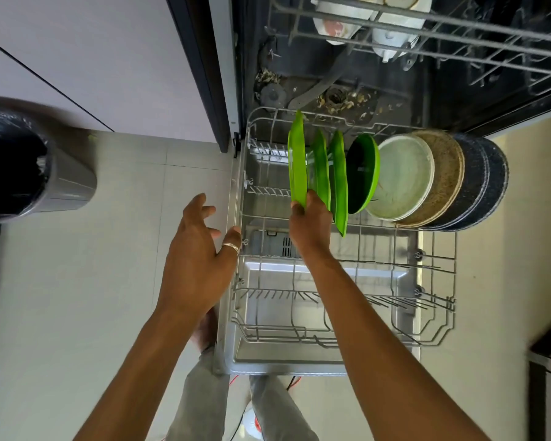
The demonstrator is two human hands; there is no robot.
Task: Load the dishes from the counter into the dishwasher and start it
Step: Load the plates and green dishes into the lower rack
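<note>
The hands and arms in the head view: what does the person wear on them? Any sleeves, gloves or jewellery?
Both forearms are bare in view: no sleeves, gloves or watch. The left hand wears one plain pale metal ring. The right hand shows nothing worn.

The green plates (296, 163) look like glossy plastic; the lower rack (244, 173) is grey coated wire (dull, not shiny). The door liner (283, 354) is smooth brushed metal, the dark plates (493, 183) speckled matt.

Bare forearms (379, 329); metal ring (230, 247) on left grip (201, 249); grey trousers (201, 393).
</note>
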